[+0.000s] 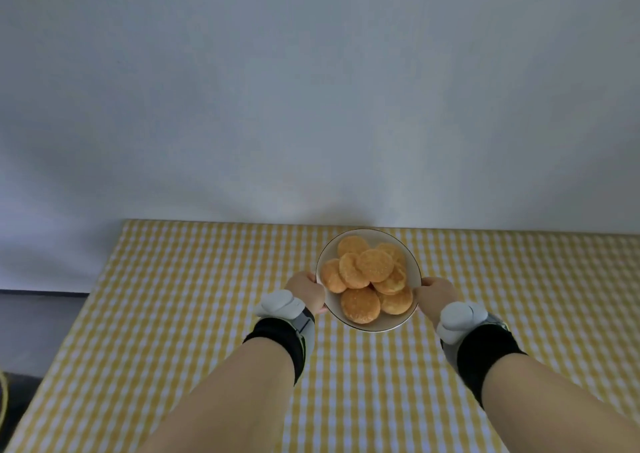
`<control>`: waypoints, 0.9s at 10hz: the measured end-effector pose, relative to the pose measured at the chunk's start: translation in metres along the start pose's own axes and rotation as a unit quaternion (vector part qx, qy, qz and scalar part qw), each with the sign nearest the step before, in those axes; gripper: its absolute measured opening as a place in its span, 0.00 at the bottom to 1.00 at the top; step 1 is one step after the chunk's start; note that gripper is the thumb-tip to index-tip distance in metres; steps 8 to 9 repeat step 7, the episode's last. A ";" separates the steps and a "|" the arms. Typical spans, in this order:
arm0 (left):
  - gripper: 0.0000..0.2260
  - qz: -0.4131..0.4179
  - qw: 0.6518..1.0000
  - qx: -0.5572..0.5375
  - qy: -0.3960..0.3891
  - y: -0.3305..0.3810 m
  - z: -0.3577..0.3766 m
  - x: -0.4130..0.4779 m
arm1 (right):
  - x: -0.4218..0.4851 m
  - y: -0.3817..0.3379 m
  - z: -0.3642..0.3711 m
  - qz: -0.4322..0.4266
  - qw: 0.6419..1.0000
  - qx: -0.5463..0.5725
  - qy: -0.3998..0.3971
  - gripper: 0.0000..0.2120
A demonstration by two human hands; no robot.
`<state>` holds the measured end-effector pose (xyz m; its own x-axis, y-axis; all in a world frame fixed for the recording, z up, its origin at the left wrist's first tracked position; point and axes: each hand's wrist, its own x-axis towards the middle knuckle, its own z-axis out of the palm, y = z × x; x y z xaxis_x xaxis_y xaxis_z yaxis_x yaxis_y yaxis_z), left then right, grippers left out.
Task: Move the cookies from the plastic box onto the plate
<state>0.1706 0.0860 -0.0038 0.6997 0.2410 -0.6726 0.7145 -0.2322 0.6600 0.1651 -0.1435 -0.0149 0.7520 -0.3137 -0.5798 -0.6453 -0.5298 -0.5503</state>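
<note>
A round white plate (pixel 412 262) with a thin dark rim sits near the far edge of the table, a little right of centre. Several golden round cookies (pixel 374 265) are piled on it, overlapping. My left hand (pixel 306 291) grips the plate's left rim and my right hand (pixel 435 293) grips its right rim. Both wrists wear grey devices over black bands. No plastic box is in view.
The table carries a yellow-and-white checked cloth (pixel 194 296). Its far edge meets a plain pale wall (pixel 311 106) just behind the plate. The table's left edge drops to a dark floor (pixel 31 328).
</note>
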 end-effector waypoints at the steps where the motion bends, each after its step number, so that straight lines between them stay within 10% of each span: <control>1: 0.09 0.001 1.000 -0.015 0.005 0.007 0.006 0.010 | 0.016 -0.007 -0.001 0.000 1.000 0.002 -0.004 0.08; 9: 0.13 0.036 0.998 0.014 0.045 0.021 -0.024 -0.025 | -0.022 -0.013 -0.006 -0.008 0.997 0.021 0.072 0.16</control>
